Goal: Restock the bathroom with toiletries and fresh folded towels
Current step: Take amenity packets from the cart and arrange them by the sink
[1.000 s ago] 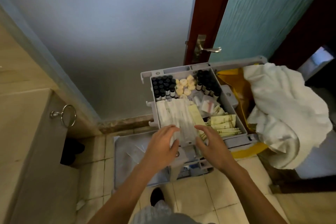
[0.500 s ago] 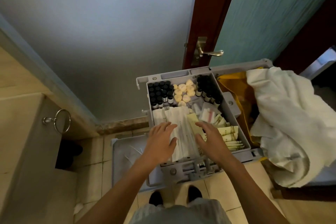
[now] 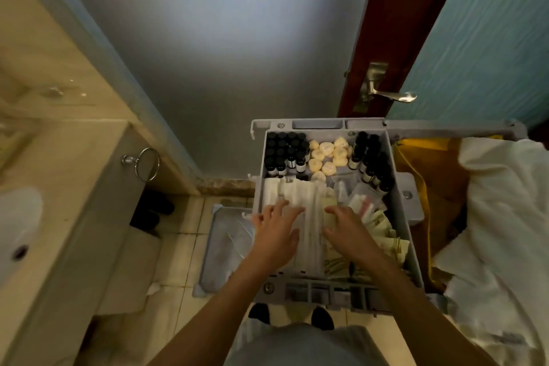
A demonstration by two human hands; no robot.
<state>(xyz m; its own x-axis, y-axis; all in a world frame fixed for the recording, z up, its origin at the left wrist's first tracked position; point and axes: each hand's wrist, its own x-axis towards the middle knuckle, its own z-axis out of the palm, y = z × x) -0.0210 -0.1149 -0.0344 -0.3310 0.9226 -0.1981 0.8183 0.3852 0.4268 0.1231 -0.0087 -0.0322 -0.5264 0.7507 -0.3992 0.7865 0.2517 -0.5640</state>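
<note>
A grey cart tray (image 3: 401,187) holds toiletries: small black-capped bottles (image 3: 283,154), round yellow soaps (image 3: 326,154), more dark bottles (image 3: 372,160), long white wrapped packets (image 3: 300,193) and pale yellow sachets (image 3: 386,244). My left hand (image 3: 276,235) lies flat with spread fingers on the white packets. My right hand (image 3: 347,232) rests beside it over the packets and sachets, its fingers slightly bent. Neither hand visibly holds anything. A crumpled white towel (image 3: 499,217) hangs over the cart's yellow bag (image 3: 421,175) at the right.
A beige counter (image 3: 68,187) with a towel ring (image 3: 145,163) stands at the left, a white basin (image 3: 17,235) at its edge. A lower grey tray (image 3: 222,246) sticks out beside the cart. The door handle (image 3: 389,92) is behind.
The view has moved closer to the cart. Both hands have slid farther into the tray, onto the white packets.
</note>
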